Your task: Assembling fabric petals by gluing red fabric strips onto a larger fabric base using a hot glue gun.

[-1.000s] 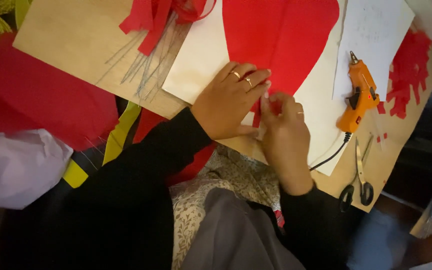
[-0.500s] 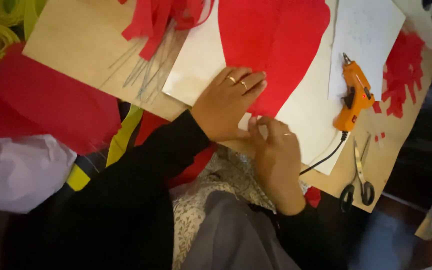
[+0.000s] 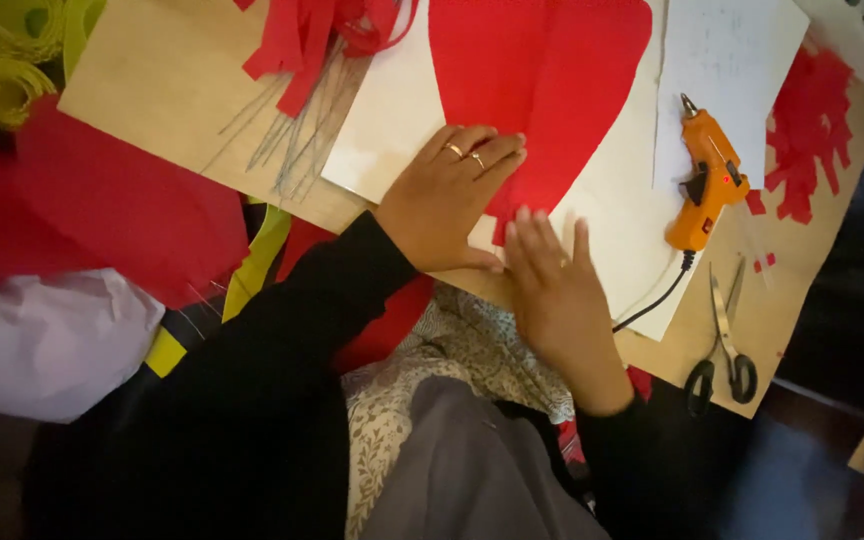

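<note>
Head view: left hand (image 3: 447, 195) and right hand (image 3: 552, 285), both open and flat, press red paper (image 3: 542, 90); smoothing outward seems next.

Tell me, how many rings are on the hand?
2. Both rings sit side by side on neighbouring fingers of the left hand: one ring and the next. The right hand shows none, though its fingers are blurred.

A light wooden board (image 3: 162, 110) is holding white paper (image 3: 392, 120), an orange glue gun (image 3: 707, 180), black scissors (image 3: 722, 350) near its right corner, and red scraps (image 3: 812, 130) by its far edge.
</note>
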